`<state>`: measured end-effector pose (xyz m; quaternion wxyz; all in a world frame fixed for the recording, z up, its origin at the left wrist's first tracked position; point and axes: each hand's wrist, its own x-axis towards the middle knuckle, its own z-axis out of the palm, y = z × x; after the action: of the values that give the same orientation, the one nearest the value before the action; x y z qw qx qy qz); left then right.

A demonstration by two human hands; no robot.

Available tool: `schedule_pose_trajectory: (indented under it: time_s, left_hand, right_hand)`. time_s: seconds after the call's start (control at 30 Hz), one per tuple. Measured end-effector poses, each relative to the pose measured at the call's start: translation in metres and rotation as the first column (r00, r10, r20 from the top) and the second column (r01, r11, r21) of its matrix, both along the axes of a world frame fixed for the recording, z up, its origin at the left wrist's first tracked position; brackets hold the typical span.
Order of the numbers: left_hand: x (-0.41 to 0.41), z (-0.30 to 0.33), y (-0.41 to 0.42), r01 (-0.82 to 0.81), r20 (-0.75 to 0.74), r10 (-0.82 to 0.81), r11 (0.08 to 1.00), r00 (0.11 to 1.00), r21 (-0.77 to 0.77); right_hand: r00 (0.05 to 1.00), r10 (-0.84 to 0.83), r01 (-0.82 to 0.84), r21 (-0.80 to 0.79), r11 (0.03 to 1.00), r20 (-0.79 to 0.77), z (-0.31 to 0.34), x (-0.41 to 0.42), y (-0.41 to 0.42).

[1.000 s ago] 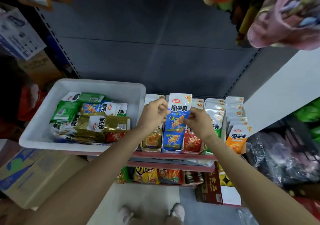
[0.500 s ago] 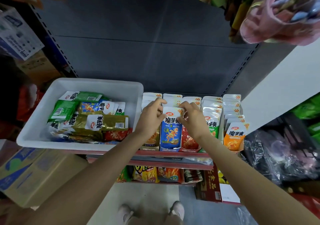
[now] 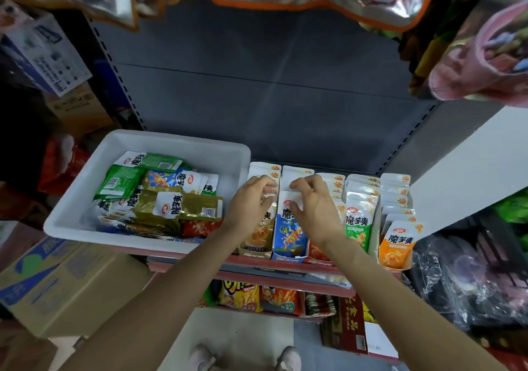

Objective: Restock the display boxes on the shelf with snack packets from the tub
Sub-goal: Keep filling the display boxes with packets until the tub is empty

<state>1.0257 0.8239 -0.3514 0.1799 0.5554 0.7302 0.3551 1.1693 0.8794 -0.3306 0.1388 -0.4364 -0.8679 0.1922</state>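
Now both hands sit over the display boxes: left hand and right hand, fingers loosely curled, touch the blue packet standing in its box; tub lies beside, left.

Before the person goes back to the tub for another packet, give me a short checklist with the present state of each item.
1. Blue packet seated in the blue display box: ok, it stands upright at the front of its row.
2. Left hand free: cannot tell, its curled fingers rest on the packet tops of the neighbouring row and may pinch one.
3. Right hand free: cannot tell, its fingers rest on the blue packet's top edge; any grip is hidden.
4. Stock left in the white tub: ok, green, gold, blue and red packets lie inside.
5. Room in the orange row: cannot tell from this angle.
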Motion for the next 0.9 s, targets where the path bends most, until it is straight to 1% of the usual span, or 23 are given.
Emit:
schedule_pose_trajectory:
  time_s: [0.07,0.13,0.2,0.27,0.3,0.4,0.47,0.53,0.63,0.73,0.83,0.9]
  left_hand:
    - [-0.018,-0.003,-0.012,-0.038,-0.008,0.038,0.999,0.999,0.014]
    - [-0.044,-0.008,-0.028,-0.088,-0.053,0.087,0.996,0.995,-0.021]
    - [-0.074,-0.016,-0.043,-0.167,-0.078,0.162,0.983,0.984,-0.073]
    - [-0.103,-0.02,-0.057,-0.246,-0.094,0.233,0.956,0.968,-0.161]
    - [-0.117,-0.022,-0.063,-0.283,-0.127,0.26,0.934,0.957,-0.219]
    - [-0.146,-0.024,-0.079,-0.365,-0.209,0.307,0.857,0.928,-0.364]
    - [-0.159,-0.025,-0.083,-0.378,-0.195,0.325,0.83,0.925,-0.41]
    - [-0.169,-0.026,-0.085,-0.347,-0.149,0.314,0.827,0.938,-0.443]
    - [-0.173,-0.025,-0.089,-0.283,-0.071,0.281,0.851,0.957,-0.443]
    - [-0.174,-0.022,-0.093,-0.264,0.011,0.293,0.877,0.956,-0.401]
    - [-0.174,-0.017,-0.095,-0.245,0.119,0.293,0.919,0.949,-0.309]
    - [-0.172,-0.011,-0.097,-0.268,0.192,0.31,0.939,0.931,-0.214]
  right_hand:
    - [0.997,0.058,-0.06,-0.032,0.998,-0.057,0.003,-0.02,-0.009]
    - [0.988,0.121,-0.128,-0.085,0.988,-0.092,0.003,-0.045,-0.018]
    - [0.979,0.192,-0.201,-0.148,0.968,-0.072,-0.001,-0.074,-0.026]
    - [0.966,0.259,-0.257,-0.209,0.943,-0.018,-0.008,-0.104,-0.035]
    - [0.961,0.276,-0.265,-0.243,0.933,0.012,-0.012,-0.119,-0.039]
    - [0.942,0.303,-0.24,-0.341,0.909,0.144,-0.03,-0.155,-0.049]
    - [0.925,0.325,-0.232,-0.384,0.894,0.198,-0.043,-0.174,-0.053]
    - [0.905,0.352,-0.233,-0.415,0.879,0.238,-0.055,-0.189,-0.056]
    - [0.89,0.364,-0.229,-0.418,0.879,0.277,-0.067,-0.2,-0.059]
    - [0.918,0.301,-0.188,-0.386,0.903,0.257,-0.07,-0.201,-0.06]
    - [0.936,0.25,-0.17,-0.302,0.938,0.247,-0.065,-0.199,-0.058]
    - [0.958,0.222,-0.173,-0.25,0.953,0.182,-0.056,-0.196,-0.053]
